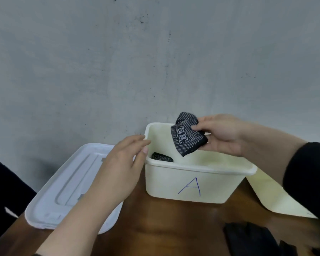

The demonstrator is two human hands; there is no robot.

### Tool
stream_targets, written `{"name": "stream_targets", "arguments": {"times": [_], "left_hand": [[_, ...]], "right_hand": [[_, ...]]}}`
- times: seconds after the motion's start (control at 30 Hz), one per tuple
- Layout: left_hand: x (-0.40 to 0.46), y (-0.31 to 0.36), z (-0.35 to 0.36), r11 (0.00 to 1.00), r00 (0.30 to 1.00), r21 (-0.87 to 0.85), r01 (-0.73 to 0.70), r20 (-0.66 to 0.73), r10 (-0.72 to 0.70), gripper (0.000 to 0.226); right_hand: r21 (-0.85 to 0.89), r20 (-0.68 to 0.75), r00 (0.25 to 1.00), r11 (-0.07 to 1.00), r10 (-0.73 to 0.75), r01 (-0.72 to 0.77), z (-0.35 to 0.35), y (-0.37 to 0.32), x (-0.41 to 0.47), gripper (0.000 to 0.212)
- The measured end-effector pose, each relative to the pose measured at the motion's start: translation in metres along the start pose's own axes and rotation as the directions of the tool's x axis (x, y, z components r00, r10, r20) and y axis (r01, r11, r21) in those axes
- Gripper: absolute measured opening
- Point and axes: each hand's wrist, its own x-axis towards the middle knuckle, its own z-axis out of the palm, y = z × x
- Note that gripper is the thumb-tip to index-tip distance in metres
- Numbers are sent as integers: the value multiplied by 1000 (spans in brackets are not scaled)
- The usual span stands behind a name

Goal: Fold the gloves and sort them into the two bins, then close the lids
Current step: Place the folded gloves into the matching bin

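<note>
**Cream bin A, folded glove held above it**

Brown wooden surface carries cream bin A, open. White lid lies left of the bin. Left hand relaxed, fingers straight, touching the bin's left rim. Right hand pinches folded dotted black glove over the bin. Second glove lies inside.

Black white-dotted glove, cream bin
</note>
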Motion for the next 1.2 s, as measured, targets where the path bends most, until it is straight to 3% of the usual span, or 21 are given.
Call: {"name": "stream_targets", "arguments": {"times": [0.1, 0.27, 0.33, 0.37, 0.4, 0.43, 0.47, 0.5, 0.53, 0.6, 0.7, 0.77, 0.87, 0.97, 1.03, 1.1, 1.2], "left_hand": [[7, -8, 7, 1000, 996, 13, -2, 85, 1, 39], [12, -13, 4, 1000, 996, -2, 1, 90, -1, 38], [13, -14, 3, 1000, 995, 12, -4, 103, 3, 40], [14, -14, 2, 1000, 994, 13, -5, 109, 4, 41], [14, -14, 2, 1000, 994, 9, -7, 113, 6, 42], [15, -14, 1, 1000, 993, 5, -9, 114, 9, 43], [15, -13, 0, 1000, 993, 5, -12, 113, 11, 44], [16, -13, 0, 1000, 994, 10, -17, 112, 15, 45], [16, -13, -1, 1000, 994, 19, -24, 112, 21, 45], [16, -11, -1, 999, 993, 31, -31, 115, 28, 43], [16, -9, -1, 1000, 992, 20, -24, 125, 21, 39], [15, -10, -1, 1000, 993, 15, -20, 120, 18, 36], [15, -10, 0, 999, 994, 27, -41, 105, 38, 34], [13, -5, 2, 996, 996, 70, -60, 70, 55, 35], [9, 6, 3, 991, 994, 78, -106, -13, 108, 35], [1, 23, 7, 976, 962, 37, -213, -169, 216, 31], [-26, 58, 26, 947, 918, -69, -312, -279, 282, 23]], "right_hand": [[-58, -12, 995, 993, 104, -104, 13, 22, 30, 22], [-110, 20, 975, 970, 221, -218, 34, 48, 71, 19], [-359, -3, 968, 903, 249, -234, 39, 53, 83, 24], [-614, -19, 975, 766, 223, -187, 39, 55, 88, 32], [-848, -30, 987, 519, 159, -109, 39, 56, 92, 39], [-973, 12, 999, 231, 46, 1, 37, 56, 96, 42], [-995, 100, 993, 17, -64, 102, 38, 52, 97, 40], [-981, 192, 973, -45, -127, 188, 40, 50, 97, 34], [-958, 287, 948, -22, -135, 287, 40, 47, 97, 27], [-902, 431, 902, 28, -8, 431, 42, 44, 95, 24], [-884, 447, 881, -74, 155, 462, 40, 50, 96, 31], [-888, 439, 886, -79, 151, 454, 37, 49, 96, 35], [-909, 417, 909, 18, 18, 416, 32, 31, 84, 35], [-918, 374, 904, 51, -206, 392, 21, 5, 50, 31], [-922, 304, 869, 109, -390, 372, 11, -9, 17, 28], [-889, 200, 802, 240, -563, 389, -2, -17, -23, 25], [-828, 61, 709, 360, -703, 429, -24, -1, -91, 24]]}}
